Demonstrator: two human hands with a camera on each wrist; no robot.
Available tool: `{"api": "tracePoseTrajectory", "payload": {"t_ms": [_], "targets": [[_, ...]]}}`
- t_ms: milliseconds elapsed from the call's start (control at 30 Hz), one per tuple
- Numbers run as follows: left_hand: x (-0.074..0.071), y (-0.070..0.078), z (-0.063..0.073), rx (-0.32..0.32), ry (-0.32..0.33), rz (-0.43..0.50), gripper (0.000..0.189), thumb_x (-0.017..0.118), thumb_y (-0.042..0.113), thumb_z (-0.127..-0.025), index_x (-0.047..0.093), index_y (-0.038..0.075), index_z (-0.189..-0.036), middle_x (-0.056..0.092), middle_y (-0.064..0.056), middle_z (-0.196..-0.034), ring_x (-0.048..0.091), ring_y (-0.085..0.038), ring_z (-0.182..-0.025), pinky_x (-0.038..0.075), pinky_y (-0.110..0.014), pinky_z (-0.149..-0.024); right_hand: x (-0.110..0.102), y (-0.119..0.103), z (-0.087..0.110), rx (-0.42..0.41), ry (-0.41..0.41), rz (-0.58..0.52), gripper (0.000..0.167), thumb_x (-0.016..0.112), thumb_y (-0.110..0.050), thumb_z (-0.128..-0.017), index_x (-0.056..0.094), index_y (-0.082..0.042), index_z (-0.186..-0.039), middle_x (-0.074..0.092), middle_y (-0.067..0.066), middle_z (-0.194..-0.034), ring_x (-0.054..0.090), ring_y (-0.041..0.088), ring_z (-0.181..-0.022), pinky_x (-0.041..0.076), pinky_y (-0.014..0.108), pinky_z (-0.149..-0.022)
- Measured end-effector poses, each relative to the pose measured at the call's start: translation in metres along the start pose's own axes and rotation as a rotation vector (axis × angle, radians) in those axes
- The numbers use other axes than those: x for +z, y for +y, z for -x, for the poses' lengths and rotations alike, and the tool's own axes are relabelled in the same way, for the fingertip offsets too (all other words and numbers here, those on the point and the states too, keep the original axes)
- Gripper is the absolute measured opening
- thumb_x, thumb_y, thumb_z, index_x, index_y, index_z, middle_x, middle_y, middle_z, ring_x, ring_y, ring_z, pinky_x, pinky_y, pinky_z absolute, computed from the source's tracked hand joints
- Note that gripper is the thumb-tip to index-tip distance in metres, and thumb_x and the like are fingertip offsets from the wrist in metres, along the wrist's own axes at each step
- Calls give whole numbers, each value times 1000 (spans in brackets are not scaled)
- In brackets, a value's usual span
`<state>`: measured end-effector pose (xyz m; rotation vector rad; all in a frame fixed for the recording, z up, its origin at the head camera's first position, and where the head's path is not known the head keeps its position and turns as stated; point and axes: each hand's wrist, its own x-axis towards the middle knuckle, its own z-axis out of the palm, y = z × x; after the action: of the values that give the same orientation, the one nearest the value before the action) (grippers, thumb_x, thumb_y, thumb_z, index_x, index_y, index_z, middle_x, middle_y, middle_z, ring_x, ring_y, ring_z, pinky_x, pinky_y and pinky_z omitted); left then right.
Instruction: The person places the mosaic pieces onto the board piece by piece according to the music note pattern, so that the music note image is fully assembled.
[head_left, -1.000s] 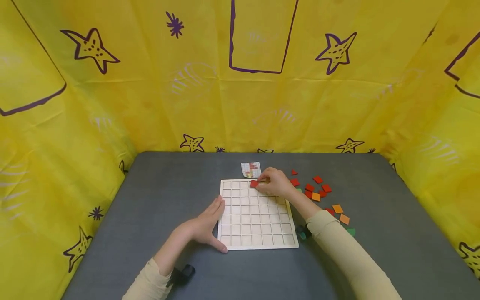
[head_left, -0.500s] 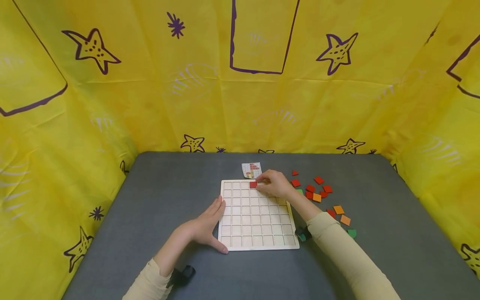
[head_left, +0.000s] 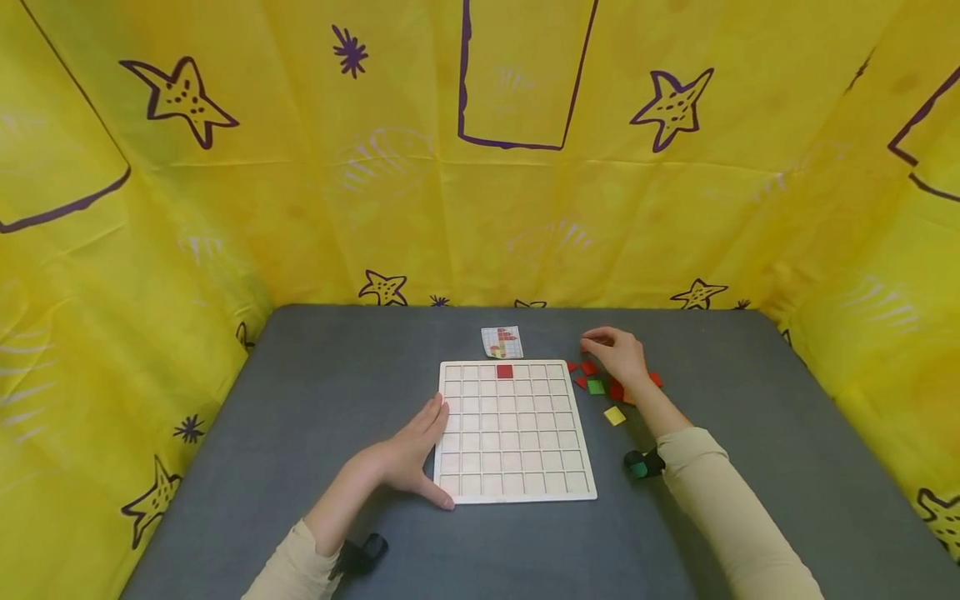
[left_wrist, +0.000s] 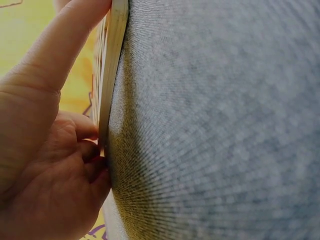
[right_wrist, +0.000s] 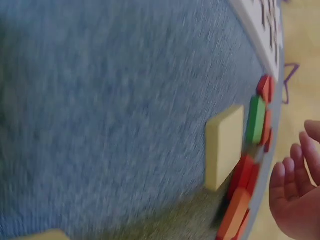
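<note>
My left hand (head_left: pixel 414 450) spans the near left corner of the pale gridded board (head_left: pixel 510 440), thumb at the front edge and fingers along the left side. In the left wrist view, the thumb and fingertips touch the board's rim (left_wrist: pixel 111 75). One red square tile (head_left: pixel 505 372) lies in the board's top row. Beyond the board's far right corner, my right hand (head_left: pixel 621 357) has its fingertips over a small red triangle (head_left: pixel 585 348), which they partly cover. The right wrist view shows these fingers (right_wrist: pixel 290 180) loosely curved; whether they pinch the triangle I cannot tell.
A picture card (head_left: pixel 502 342) lies behind the board. Right of the board are a green tile (head_left: pixel 596 387), a yellow tile (head_left: pixel 615 416), an orange tile (right_wrist: pixel 234 215) and several red pieces (head_left: pixel 588 367). My right forearm hides part of the table there. Yellow patterned cloth (head_left: pixel 420 208) surrounds the table.
My right hand has let go of the red square tile, which now lies in the top row, and has moved right to the loose pieces. My left hand has stayed on the board's corner.
</note>
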<state>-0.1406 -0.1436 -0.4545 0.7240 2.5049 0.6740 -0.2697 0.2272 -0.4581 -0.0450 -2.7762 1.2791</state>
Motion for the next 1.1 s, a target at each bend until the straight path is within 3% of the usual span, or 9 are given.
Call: {"api": "tracePoseTrajectory", "payload": {"t_ms": [167, 467, 867, 967, 1100], "targets": [[-1, 1, 1, 1, -1, -2, 136, 87, 55, -63, 5, -7, -153, -7, -25, -160, -3, -35, -148, 17, -50, -114, -5, 11, -4, 63, -13, 34, 34, 72, -27, -89, 71, -2, -112, 70, 18, -110, 56, 35, -109, 41, 47, -96], [0, 0, 1, 11, 2, -2, 136, 87, 55, -63, 6, -8, -153, -6, -26, -159, -2, -36, -147, 18, -51, -114, -4, 16, -3, 96, -73, 69, 42, 74, -28, -87, 67, 1, -116, 66, 22, -115, 54, 38, -109, 43, 47, -93], [0, 0, 0, 2, 2, -5, 136, 87, 56, -63, 5, -6, -153, -7, -24, -160, -2, -35, -148, 18, -50, -114, 4, 17, -6, 89, 19, 102, 37, 76, -30, -85, 71, -1, -107, 70, 18, -104, 56, 36, -103, 44, 46, -89], [0, 0, 0, 10, 5, -8, 136, 87, 56, -63, 5, -6, -153, -6, -24, -160, -2, -35, -148, 18, -50, -114, 6, 16, -5, 98, 47, 56, 38, 76, -32, -84, 72, -2, -108, 70, 17, -104, 56, 34, -103, 44, 45, -89], [-1, 0, 1, 11, 2, -7, 135, 87, 55, -63, 6, -6, -153, -6, -24, -160, -2, -36, -148, 18, -51, -114, 11, 11, 0, 135, 41, -103, 44, 78, -38, -82, 72, -7, -113, 70, 13, -107, 56, 29, -105, 45, 41, -89]]}}
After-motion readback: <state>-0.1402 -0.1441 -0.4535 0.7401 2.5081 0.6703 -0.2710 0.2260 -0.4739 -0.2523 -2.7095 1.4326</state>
